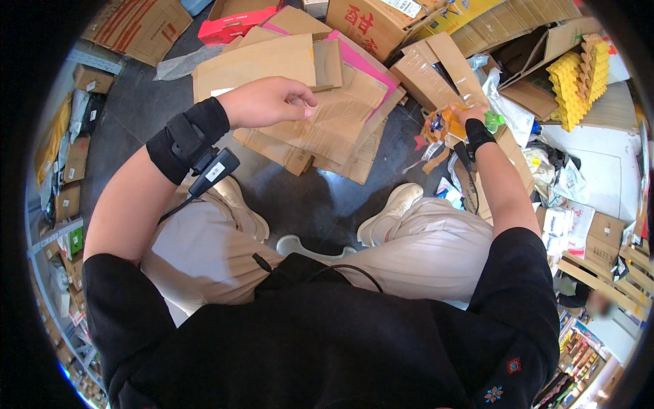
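Observation:
My left hand hovers over a pile of flattened brown cardboard, fingers curled loosely with nothing visible in them. My right hand reaches out to the right and grips a crumpled orange and blue plastic wrapper; a green bottle cap or small green object shows just beyond the hand. Both wrists wear black bands, and a small black device hangs from the left one. I am seated, with my knees and white shoes below the hands.
Flattened boxes, one with a pink face, cover the dark floor ahead. A red box lies at the back. Yellow egg trays sit in an open carton at right, beside plastic bags and packets. Shelving with boxes runs along the left.

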The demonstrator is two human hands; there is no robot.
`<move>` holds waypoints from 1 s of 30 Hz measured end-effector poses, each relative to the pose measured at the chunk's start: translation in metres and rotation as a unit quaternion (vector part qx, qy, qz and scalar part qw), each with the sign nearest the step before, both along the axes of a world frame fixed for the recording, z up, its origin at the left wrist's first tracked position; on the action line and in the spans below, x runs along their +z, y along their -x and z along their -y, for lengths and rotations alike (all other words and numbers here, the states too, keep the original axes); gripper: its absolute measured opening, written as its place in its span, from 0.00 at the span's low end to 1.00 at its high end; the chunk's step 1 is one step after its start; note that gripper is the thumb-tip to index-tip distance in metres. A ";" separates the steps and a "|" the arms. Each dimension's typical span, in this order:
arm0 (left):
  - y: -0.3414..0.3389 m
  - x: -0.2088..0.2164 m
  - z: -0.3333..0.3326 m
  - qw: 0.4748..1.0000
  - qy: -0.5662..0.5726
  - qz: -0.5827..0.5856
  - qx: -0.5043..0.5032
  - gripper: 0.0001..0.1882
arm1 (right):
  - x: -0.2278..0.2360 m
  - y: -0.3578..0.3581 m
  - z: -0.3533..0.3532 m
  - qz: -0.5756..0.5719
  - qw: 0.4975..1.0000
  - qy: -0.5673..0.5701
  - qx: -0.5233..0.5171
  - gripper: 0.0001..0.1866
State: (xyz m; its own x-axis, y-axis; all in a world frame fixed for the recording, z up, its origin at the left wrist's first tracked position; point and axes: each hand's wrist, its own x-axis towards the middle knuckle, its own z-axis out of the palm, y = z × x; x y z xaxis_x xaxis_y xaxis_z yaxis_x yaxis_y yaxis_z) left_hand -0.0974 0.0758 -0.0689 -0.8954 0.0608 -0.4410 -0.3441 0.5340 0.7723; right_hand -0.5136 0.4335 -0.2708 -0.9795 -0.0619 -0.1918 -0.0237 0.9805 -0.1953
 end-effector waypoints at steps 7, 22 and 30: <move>-0.003 -0.005 0.004 1.000 0.012 -0.014 0.004 0.23 | 0.005 -0.002 0.007 0.017 0.999 -0.035 -0.030 0.74; -0.004 0.000 0.001 1.000 0.024 -0.001 -0.001 0.19 | -0.010 0.011 -0.007 0.018 0.998 0.052 -0.002 0.74; -0.008 -0.004 0.006 1.000 0.007 0.004 0.004 0.19 | -0.012 0.009 -0.021 0.061 0.980 0.188 0.019 0.65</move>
